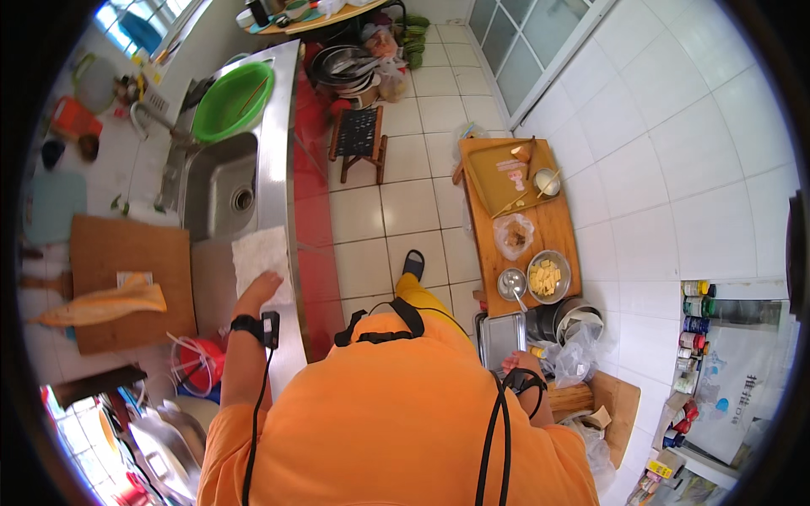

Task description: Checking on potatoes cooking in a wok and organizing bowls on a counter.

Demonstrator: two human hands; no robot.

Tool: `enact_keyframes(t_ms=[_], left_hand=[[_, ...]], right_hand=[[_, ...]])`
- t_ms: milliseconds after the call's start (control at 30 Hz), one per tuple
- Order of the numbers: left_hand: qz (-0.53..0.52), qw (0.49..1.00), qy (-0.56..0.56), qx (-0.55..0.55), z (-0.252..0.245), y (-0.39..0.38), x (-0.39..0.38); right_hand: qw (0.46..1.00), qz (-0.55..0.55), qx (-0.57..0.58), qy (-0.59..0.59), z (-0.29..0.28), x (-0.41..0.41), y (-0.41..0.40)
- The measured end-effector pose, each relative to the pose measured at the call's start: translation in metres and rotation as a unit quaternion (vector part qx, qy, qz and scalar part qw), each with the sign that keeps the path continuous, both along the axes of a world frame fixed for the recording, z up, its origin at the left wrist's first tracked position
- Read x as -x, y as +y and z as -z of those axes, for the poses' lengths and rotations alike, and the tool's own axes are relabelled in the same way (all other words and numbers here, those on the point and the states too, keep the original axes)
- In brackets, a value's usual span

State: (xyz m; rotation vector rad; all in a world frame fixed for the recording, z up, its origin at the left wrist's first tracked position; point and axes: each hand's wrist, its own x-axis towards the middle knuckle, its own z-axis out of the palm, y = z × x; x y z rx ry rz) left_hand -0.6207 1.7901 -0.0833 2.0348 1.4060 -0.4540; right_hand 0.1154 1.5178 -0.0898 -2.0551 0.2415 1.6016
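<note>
My left hand [264, 288] lies on a white cloth [258, 250] spread on the steel counter beside the sink [221, 177]. Its fingers rest over the cloth near the counter's front edge; I cannot tell whether they grip it. On my other side my right hand [520, 362] hangs low by the near end of a rectangular metal tray [501, 338]. Its fingers look partly bent, and whether they touch the tray is not clear. Both wrists wear black straps; the left one carries a small device with a cable.
A wooden cutting board [130, 253] and a green basin [218, 114] occupy the counter. The low wooden table [471, 234] bears a yellowish tray [484, 167], a steel bowl of yellow pieces [545, 278] and a small bowl with a spoon [511, 284]. A folding stool [357, 134] stands ahead.
</note>
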Motion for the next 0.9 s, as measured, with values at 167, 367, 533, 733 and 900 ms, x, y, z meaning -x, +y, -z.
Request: enact_keyframes(t_ms=[167,367,533,733,900], left_hand=[[-0.184,0.972,0.077,0.122,-0.072,0.022,-0.072],[-0.178,0.939,0.153,0.251,-0.077,0.047,-0.078],[-0.291,0.878,0.173,0.338,-0.126,0.078,-0.107],[-0.322,0.839,0.202,0.390,-0.158,0.122,-0.126],[-0.232,0.870,0.218,0.377,-0.186,0.194,-0.146]], right_hand=[[0.998,-0.022,-0.063,-0.002,-0.034,0.006,0.127],[0.973,-0.166,-0.154,-0.054,-0.028,0.005,0.236],[0.973,-0.192,-0.119,-0.046,-0.015,0.009,0.267],[0.981,-0.179,0.054,-0.049,-0.003,0.006,0.250],[0.988,-0.080,0.121,-0.054,-0.019,0.012,0.296]])
